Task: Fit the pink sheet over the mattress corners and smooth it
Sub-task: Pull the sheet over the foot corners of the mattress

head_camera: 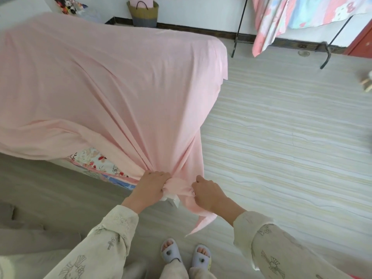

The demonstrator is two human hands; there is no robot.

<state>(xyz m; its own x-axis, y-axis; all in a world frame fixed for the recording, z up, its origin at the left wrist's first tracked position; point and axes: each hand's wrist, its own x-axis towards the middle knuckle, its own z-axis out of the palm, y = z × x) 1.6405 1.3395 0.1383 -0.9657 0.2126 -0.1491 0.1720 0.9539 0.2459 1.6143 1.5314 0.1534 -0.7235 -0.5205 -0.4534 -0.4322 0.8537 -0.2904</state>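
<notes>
I see the pink sheet draped over the mattress, its near corner gathered into a bunch at the bed's corner. My left hand and right hand both grip that bunch, fingers curled tight, with 1 loose tail hanging below toward the floor.

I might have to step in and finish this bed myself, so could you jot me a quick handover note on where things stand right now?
Left hand and right hand both grip the bunched near corner of the pink cotton sheet.
The sheet drapes over the mattress; the far corner looks covered.
The patterned mattress cover still shows at the near corner.
Left: tuck this corner under, check the other corners, smooth the creases fanning out from the grip.
</notes>
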